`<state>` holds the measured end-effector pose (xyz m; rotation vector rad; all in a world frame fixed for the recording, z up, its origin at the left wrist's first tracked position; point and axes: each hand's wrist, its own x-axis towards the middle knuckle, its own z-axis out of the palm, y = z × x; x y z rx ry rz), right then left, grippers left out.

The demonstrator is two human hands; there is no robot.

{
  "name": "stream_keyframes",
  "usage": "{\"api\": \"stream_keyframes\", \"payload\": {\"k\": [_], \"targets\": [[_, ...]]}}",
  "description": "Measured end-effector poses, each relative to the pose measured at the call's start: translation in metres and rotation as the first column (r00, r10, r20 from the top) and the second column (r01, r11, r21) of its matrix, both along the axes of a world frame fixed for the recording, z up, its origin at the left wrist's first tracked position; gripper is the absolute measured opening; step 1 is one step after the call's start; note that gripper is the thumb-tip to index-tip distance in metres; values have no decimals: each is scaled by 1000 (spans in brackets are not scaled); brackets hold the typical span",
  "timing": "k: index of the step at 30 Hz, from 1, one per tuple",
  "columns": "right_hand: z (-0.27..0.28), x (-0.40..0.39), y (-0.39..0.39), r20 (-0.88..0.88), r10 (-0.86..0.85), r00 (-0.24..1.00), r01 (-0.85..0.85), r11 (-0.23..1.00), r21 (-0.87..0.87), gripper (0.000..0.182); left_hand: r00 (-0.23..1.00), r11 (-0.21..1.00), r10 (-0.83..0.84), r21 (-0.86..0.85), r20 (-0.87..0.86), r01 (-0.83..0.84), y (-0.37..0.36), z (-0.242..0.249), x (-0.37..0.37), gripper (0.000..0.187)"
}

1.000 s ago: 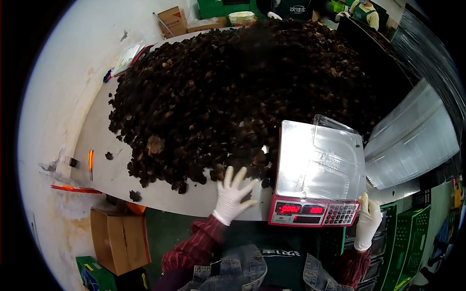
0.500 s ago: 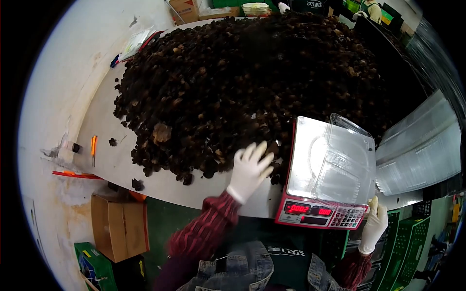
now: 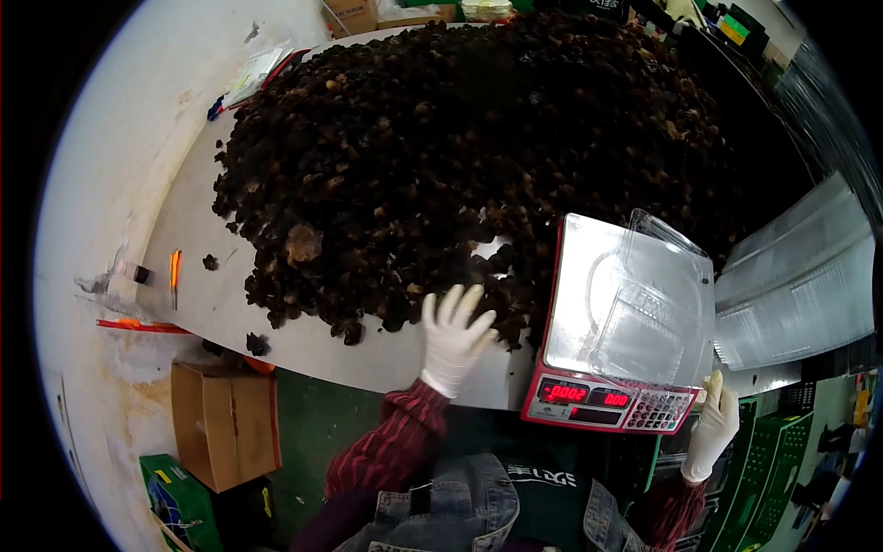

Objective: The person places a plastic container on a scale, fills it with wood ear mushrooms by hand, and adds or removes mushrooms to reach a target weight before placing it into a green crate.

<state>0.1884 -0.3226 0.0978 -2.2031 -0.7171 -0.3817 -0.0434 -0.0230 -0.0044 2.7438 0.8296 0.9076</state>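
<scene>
My left hand [image 3: 452, 339], in a white glove, is open with spread fingers at the near edge of a large heap of dark, crinkled pieces [image 3: 395, 184] that look like dried fungus. Beside it on the right stands a red-framed digital scale [image 3: 561, 313] with a steel pan and lit red digits. A clear plastic container [image 3: 644, 322] lies on the pan. My right hand [image 3: 713, 432], also gloved, rests at the scale's near right corner, fingers extended upward along its edge.
Stacked clear plastic containers [image 3: 796, 276] stand right of the scale. An orange-handled tool [image 3: 175, 276] lies on the table [image 3: 198, 294] at left. A cardboard box [image 3: 221, 423] and green crates [image 3: 763, 469] sit below. Papers [image 3: 258, 74] lie by the wall.
My left hand has drawn back slightly leftward and nearer to me. A pale bare patch now shows in the heap beyond it. My right hand has barely moved.
</scene>
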Motion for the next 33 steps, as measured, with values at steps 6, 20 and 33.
{"api": "stream_keyframes", "payload": {"k": [6, 20, 33], "targets": [[4, 1, -2, -28, 15, 999, -16, 999, -48, 19, 996, 992, 76, -101, 40, -71, 20, 9, -7, 62], [15, -7, 19, -456, -197, 868, 202, 979, -40, 39, 994, 995, -65, -86, -82, 58, 23, -11, -15, 48], [12, -6, 44, -662, 112, 741, 74, 967, 246, 33, 845, 757, -181, -477, 503, 447, 40, 114, 47, 23]]}}
